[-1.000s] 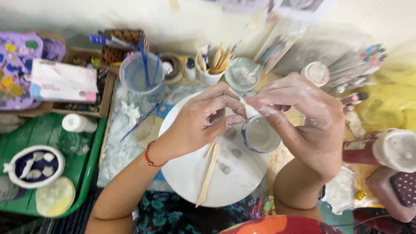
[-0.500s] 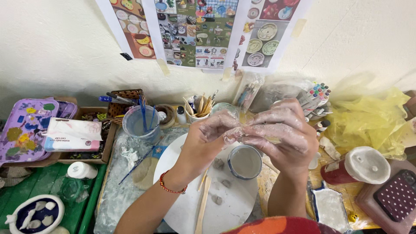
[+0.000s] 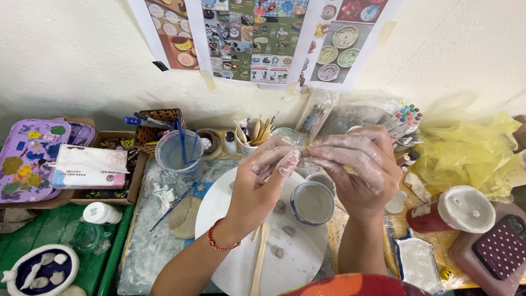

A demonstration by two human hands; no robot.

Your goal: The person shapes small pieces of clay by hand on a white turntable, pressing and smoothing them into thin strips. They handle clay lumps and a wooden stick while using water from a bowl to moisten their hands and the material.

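Pinching a bit of clay between 2 hands above the round board

Working a small lump of clay [image 3: 304,155], the left hand [image 3: 263,178] and the right hand [image 3: 359,170] are meeting fingertip to fingertip, raised above the white round board [image 3: 241,257]. Both hands are coated in pale slip. Left hand is closing thumb and forefinger on the lump; the other fingers are curling loosely. Right hand is nipping the same lump from the opposite side, fingers bunched. How much clay sits inside the pinch is not showing.

Directly below, a small grey clay cup [image 3: 312,203] is standing on the board, apart from both hands. A few clay crumbs [image 3: 279,252] and a wooden modelling stick [image 3: 258,263] are lying on the board nearby. A clear water cup [image 3: 176,153] holding blue brushes is standing at the back left of the counter.

Judgement: the step in hand looks like shaping a small piece by pinching. The next move calls for light, even pressure so the soft piece is not flattened or torn, with the cup below kept from being knocked.
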